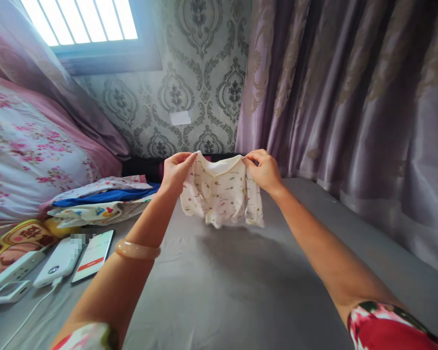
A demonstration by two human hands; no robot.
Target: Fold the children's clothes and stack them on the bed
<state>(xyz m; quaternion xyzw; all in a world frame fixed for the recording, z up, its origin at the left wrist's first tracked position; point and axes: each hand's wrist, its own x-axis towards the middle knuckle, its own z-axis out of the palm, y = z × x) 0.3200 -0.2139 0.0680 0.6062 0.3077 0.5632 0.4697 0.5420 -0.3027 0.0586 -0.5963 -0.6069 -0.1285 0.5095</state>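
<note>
A small white baby shirt (222, 197) with a scattered print hangs upright above the grey bed sheet (233, 296), its shadow falling on the sheet below. My left hand (175, 172) pinches one shoulder of it beside the neckline. At the opposite shoulder, my right hand (264, 170) grips the cloth between thumb and fingers. The neck opening faces up between both hands, and the sleeves droop at either side. A pale bangle (137, 249) circles my left forearm.
Folded clothes (105, 197) are piled at the left. Nearer lie a phone (94, 256), a white power bank (58, 262) with a cable, and a power strip (14, 272). Floral bedding (40, 150) rises behind them. Curtains (336, 97) border the right side, and a patterned wall (204, 73) stands behind.
</note>
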